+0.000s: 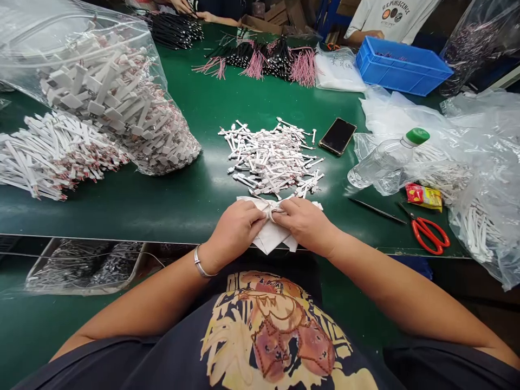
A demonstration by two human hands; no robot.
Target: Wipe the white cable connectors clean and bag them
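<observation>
Left grip point(238, 222): your thumb and finger are pinched together on one side of a small white piece point(271, 213).
Right grip point(304, 222): clamped on the same piece from the other side, fingertips close to your left ones.
Piece: between your two hands, above the sheet, at the near edge of the table point(190, 211). It looks mid-handling and not yet set down; your fingers hide how much of it is finished.
Sheet point(270, 238): white, under your hands; you have no separate finished group that can be made out on it.
Pile point(272, 157): many loose white pieces just beyond your hands, lying every which way. If these await you, most of the work is left; you cannot tell from here whether any are done.
Phone point(338, 136): beside the pile, on its right.
Tweezers point(377, 210) and scissors point(430, 235): to your right, out of your hands.
Bottle point(384, 160): tilted near the clear bags point(493, 143), which hold more white pieces.
Stack point(52, 154): to your left, laid more in line than the pile; perhaps a sorted lot.
Large bag point(122, 103): beside the stack, well filled with similar pieces; whether done or waiting, you can't tell.
</observation>
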